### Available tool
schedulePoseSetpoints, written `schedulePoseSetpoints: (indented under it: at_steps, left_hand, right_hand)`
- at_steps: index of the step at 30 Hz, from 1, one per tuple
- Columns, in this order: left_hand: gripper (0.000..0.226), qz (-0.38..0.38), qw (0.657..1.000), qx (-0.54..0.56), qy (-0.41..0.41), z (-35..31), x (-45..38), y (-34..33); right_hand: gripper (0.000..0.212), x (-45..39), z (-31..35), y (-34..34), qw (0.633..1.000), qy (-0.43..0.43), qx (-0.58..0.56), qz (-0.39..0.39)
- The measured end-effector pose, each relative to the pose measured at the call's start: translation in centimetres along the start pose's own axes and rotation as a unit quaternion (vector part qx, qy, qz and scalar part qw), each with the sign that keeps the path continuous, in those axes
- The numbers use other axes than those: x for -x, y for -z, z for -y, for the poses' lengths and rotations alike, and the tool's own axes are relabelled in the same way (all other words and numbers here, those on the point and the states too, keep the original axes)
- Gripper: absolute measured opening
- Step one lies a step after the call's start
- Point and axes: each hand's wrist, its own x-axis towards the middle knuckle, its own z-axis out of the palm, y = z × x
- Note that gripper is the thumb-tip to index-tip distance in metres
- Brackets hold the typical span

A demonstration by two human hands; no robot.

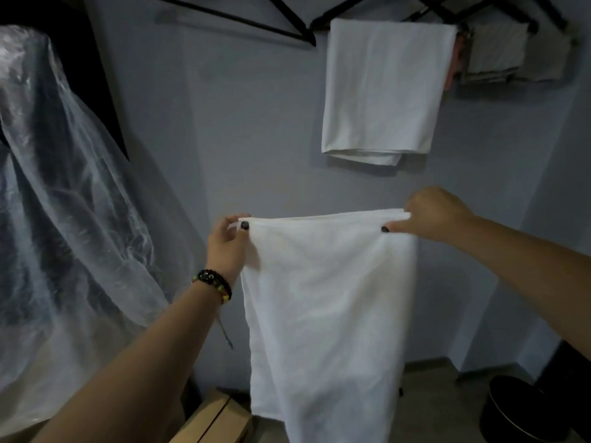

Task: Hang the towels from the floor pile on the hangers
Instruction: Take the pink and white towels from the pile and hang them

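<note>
My left hand (227, 243) pinches the upper left corner of a white towel (326, 302), thumb on the near face and fingers closed behind the edge. My right hand (431, 215) pinches the upper right corner the same way, thumb tip pressed on the cloth and fingers curled over the top hem. Both hands hold the top edge stretched almost level across the centre of the frame. The towel hangs flat from that edge down to the lower centre of the frame, in front of the grey wall (249, 123).

A beaded bracelet (213, 284) sits on my left wrist.

A second white towel (382, 91) hangs folded over a black hanger (377, 11) in the upper right of the frame, above and apart from the held towel. Just right of it, at the upper right edge, grey folded cloths (502, 55) hang from the rack. An empty black hanger (243, 19) shows at the upper centre.

A clear plastic cover (60, 187) fills the left side of the frame. A cardboard box (217, 420) lies at the bottom centre. A black round container (515, 410) stands at the lower right.
</note>
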Motion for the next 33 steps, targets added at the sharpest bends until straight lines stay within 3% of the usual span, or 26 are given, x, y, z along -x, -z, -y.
schedulePoseSetpoints:
  at_steps: [3, 6, 8, 10, 15, 17, 25, 31, 33]
  left_hand:
    - [0.009, 0.061, 0.996, 0.065, -0.021, -1.9, 1.6, 0.3]
    - [0.011, 0.1, 0.986, 0.128, -0.022, -3.3, 3.4, 0.8]
    - [0.016, 0.135, 0.981, 0.137, -0.031, -4.0, 4.3, 1.0]
    - [0.018, 0.17, 0.977, 0.122, -0.047, -4.4, 4.9, 1.4]
    - [0.016, 0.179, 0.976, 0.102, -0.068, -5.2, 5.4, 4.2]
    - [0.017, 0.162, 0.98, 0.104, -0.058, -5.2, 5.6, 5.6]
    - [0.017, 0.102, 0.989, 0.097, -0.035, -2.3, 7.0, 9.7]
    - [0.046, 0.117, 0.987, 0.107, 0.042, 2.1, 8.6, 12.2]
    - [0.046, 0.128, 0.983, 0.116, 0.064, 3.1, 9.2, 12.1]
  right_hand:
    - [0.052, 0.7, -0.4, -1.7, 0.998, 0.017, 0.042, 0.033]
    - [0.036, 1.9, 1.0, -2.6, 0.99, 0.111, -0.079, 0.038]
    - [0.019, 2.7, 3.8, -2.4, 0.952, 0.154, -0.263, 0.034]
    - [0.021, 3.8, 7.8, -1.6, 0.901, 0.188, -0.387, 0.048]
    - [0.028, 5.7, 15.5, -1.0, 0.797, 0.218, -0.56, 0.062]
    - [0.025, 5.9, 17.4, -1.6, 0.773, 0.212, -0.596, 0.052]
    - [0.026, 6.3, 23.1, -3.3, 0.787, 0.222, -0.574, 0.055]
    - [0.022, 5.3, 24.4, -3.3, 0.772, 0.252, -0.579, 0.076]
    - [0.023, 5.2, 24.0, -2.9, 0.78, 0.275, -0.557, 0.076]
